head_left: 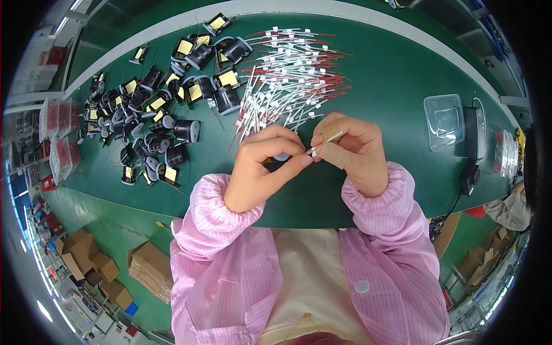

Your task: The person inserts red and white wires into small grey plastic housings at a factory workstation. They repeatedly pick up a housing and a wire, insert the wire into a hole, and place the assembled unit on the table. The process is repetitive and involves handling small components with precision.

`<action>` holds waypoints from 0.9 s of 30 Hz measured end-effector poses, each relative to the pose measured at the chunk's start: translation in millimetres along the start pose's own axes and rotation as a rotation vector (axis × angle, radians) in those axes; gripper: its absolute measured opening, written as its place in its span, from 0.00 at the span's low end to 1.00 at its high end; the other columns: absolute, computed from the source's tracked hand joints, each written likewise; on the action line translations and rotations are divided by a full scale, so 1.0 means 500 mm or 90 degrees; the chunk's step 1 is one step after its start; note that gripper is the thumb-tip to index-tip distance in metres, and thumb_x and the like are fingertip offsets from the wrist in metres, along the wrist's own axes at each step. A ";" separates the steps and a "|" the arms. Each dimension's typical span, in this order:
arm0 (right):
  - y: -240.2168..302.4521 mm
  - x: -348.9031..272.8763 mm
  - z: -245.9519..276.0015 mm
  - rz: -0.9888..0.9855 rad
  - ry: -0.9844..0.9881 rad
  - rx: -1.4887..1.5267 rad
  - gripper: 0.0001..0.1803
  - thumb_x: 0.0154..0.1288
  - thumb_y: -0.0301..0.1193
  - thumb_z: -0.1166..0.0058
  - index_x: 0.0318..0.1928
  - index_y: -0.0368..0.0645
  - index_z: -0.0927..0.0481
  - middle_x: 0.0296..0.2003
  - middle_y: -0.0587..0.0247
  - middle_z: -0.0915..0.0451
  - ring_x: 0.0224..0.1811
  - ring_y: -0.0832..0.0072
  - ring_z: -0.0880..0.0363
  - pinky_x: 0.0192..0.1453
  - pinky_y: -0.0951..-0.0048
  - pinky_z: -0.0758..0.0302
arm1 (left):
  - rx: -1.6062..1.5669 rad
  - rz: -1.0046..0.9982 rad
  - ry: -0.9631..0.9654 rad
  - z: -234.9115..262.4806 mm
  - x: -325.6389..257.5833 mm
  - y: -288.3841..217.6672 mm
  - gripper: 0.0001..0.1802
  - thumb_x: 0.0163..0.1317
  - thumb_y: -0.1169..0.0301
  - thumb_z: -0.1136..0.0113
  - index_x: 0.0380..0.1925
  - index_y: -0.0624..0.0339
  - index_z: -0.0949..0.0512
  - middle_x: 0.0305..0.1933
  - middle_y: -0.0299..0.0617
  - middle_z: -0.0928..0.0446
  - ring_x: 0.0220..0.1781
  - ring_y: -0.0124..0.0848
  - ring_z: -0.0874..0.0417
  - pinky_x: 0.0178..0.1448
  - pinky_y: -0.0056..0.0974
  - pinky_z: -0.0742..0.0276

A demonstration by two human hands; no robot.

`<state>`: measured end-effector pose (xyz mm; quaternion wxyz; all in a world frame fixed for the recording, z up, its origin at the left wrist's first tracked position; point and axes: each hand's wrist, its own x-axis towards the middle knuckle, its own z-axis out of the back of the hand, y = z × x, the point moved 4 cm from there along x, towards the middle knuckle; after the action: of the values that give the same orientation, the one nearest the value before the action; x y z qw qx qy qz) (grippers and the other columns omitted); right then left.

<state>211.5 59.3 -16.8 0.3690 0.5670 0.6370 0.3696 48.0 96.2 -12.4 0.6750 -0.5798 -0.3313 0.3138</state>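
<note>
My left hand (267, 161) and my right hand (359, 152) meet over the near middle of the green table, fingertips nearly touching. A short white sleeve (333, 137) lies between the thumb and forefinger of my right hand, both wrapped in tan tape. The left hand is pinched, thumb against forefinger, at a small whitish piece (313, 152); what else it grips is hidden. Under its fingers shows part of a pale round end (280, 156). Just beyond the hands lies a broad pile of white-and-red wires (293, 75) with small white ends.
Many black coils (187, 131) with yellow labels and loose leads spread over the table's left side. To the right stand a clear plastic tray (444, 123) and a dark box-shaped device (475, 132) with a cable. Cardboard boxes (150, 267) sit on the floor at left.
</note>
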 end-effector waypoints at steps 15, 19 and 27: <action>-0.007 0.001 0.026 0.009 -0.047 0.120 0.04 0.61 0.19 0.42 0.38 0.36 0.20 0.37 0.60 0.20 0.37 0.78 0.24 0.43 0.73 0.26 | -0.022 -0.022 0.034 0.005 0.003 -0.010 0.06 0.54 0.84 0.36 0.32 0.68 0.18 0.37 0.42 0.22 0.36 0.29 0.20 0.40 0.32 0.26; 0.008 0.005 0.004 -0.028 -0.066 0.120 0.08 0.59 0.21 0.39 0.40 0.38 0.20 0.39 0.63 0.21 0.37 0.80 0.25 0.42 0.75 0.27 | -0.025 -0.016 0.020 0.011 0.002 -0.012 0.06 0.54 0.84 0.37 0.33 0.67 0.18 0.36 0.42 0.22 0.36 0.29 0.20 0.41 0.32 0.26; -0.005 -0.004 -0.002 -0.003 0.012 -0.156 0.07 0.58 0.23 0.38 0.37 0.40 0.19 0.34 0.70 0.23 0.32 0.85 0.29 0.34 0.80 0.34 | 0.031 -0.052 0.004 0.010 0.002 -0.018 0.06 0.52 0.84 0.35 0.32 0.68 0.19 0.35 0.42 0.23 0.35 0.29 0.21 0.40 0.32 0.26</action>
<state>209.7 57.0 -18.4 0.4306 0.5125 0.5920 0.4489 45.1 98.7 -2.7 0.7023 -0.5502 -0.3445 0.2922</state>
